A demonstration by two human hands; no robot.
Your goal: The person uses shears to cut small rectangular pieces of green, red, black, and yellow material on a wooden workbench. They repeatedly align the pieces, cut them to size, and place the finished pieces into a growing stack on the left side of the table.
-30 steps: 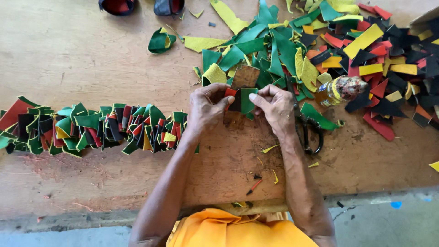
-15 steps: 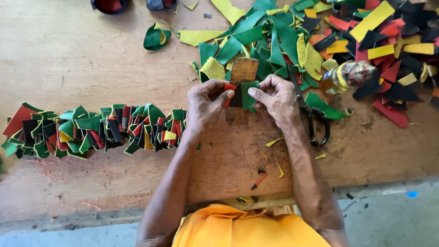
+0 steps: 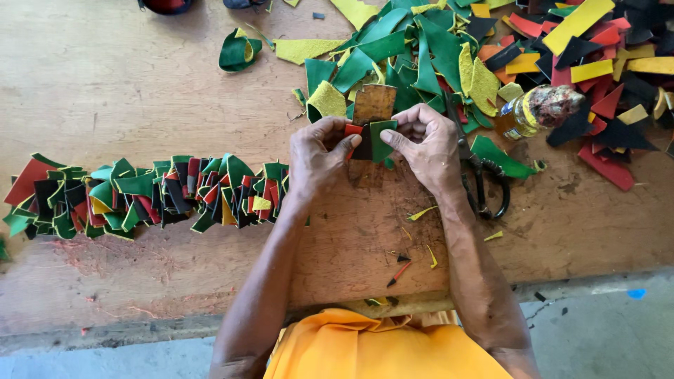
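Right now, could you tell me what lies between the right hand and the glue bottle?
In the head view, black-handled scissors lie on the board between right hand and glue bottle.

Both forearms reach forward, converging. The left hand and right hand meet knuckles up, each grip pinched thumb to fingers, seemingly closed tight.

A small amber bottle with a yellow label lies among scraps, right of the scissors.
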